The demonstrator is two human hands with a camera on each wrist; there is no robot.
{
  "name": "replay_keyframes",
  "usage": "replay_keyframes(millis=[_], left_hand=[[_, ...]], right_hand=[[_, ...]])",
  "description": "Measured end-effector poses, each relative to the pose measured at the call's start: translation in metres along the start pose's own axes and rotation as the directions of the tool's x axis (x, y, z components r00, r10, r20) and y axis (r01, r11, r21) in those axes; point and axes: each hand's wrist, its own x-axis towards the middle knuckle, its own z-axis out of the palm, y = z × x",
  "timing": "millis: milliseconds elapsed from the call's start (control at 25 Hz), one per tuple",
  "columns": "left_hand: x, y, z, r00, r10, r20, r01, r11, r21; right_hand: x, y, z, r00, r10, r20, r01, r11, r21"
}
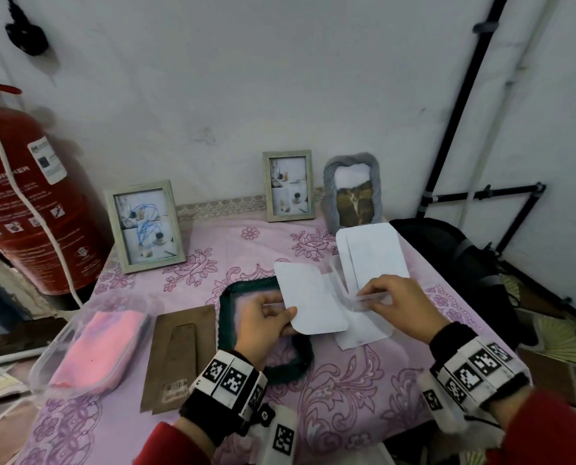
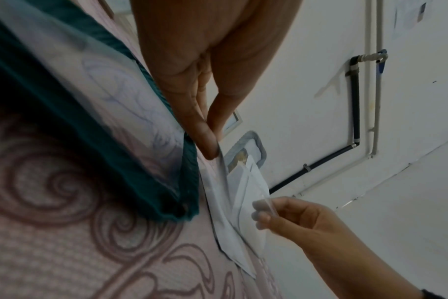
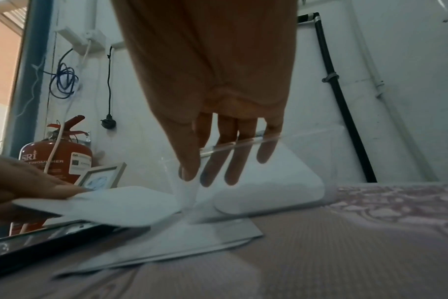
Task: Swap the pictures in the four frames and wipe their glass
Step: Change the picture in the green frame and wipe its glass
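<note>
A dark green frame (image 1: 225, 307) lies flat and empty on the pink tablecloth; the left wrist view shows it too (image 2: 90, 125). Over its right side my left hand (image 1: 288, 318) pinches the near corner of a white, face-down picture card (image 1: 310, 300), also seen in the right wrist view (image 3: 115, 202). My right hand (image 1: 370, 298) holds a clear glass pane (image 1: 343, 290) by its edge, raised off the table, with the fingers (image 3: 212, 172) showing through the glass pane (image 3: 243, 144). More white sheets (image 1: 374, 253) lie behind, and one (image 1: 360, 332) lies under the pane.
Two pale wooden frames (image 1: 144, 226) (image 1: 288, 184) and a grey frame with a cat picture (image 1: 352, 193) stand along the wall. A brown backing board (image 1: 179, 350) and a clear tub holding a pink cloth (image 1: 95, 347) lie at the left. A red fire extinguisher (image 1: 28, 196) stands beyond the table's left edge.
</note>
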Motion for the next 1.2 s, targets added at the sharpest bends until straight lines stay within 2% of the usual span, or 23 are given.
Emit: replay_keyframes(millis=[200, 360, 560, 680, 800, 920, 1040, 1200], left_hand=[[0.005, -0.011, 0.024, 0.998, -0.062, 0.012, 0.062, 0.998, -0.002], [0.005, -0.018, 0.045, 0.997, -0.074, 0.019, 0.073, 0.996, 0.046], [0.004, -0.024, 0.062, 0.998, -0.065, -0.002, 0.064, 0.982, 0.176], [0.007, -0.024, 0.061, 0.999, -0.032, -0.025, 0.039, 0.939, 0.342], [0.006, -0.019, 0.055, 0.997, 0.082, 0.001, -0.071, 0.853, 0.517], [0.006, -0.007, 0.051, 0.971, 0.234, 0.048, -0.211, 0.745, 0.633], [0.009, 0.009, 0.058, 0.947, 0.312, 0.08, -0.298, 0.753, 0.587], [0.02, 0.029, 0.078, 0.908, 0.397, 0.133, -0.406, 0.754, 0.516]], right_hand=[[0.003, 0.004, 0.002, 0.991, -0.046, -0.125, 0.061, 0.992, 0.112], [0.001, 0.006, 0.003, 0.993, -0.06, -0.1, 0.073, 0.989, 0.128], [0.002, 0.01, 0.003, 0.998, -0.019, -0.052, 0.026, 0.99, 0.142], [0.002, 0.01, 0.003, 1.0, -0.015, -0.016, 0.017, 0.989, 0.144], [0.002, 0.008, 0.002, 1.0, -0.002, 0.018, 0.0, 0.992, 0.125], [0.001, 0.002, -0.002, 0.999, 0.014, 0.048, -0.022, 0.987, 0.16], [0.004, -0.004, -0.014, 0.999, 0.04, 0.02, -0.044, 0.948, 0.314], [0.026, 0.004, -0.039, 0.975, 0.157, -0.16, -0.097, 0.939, 0.33]])
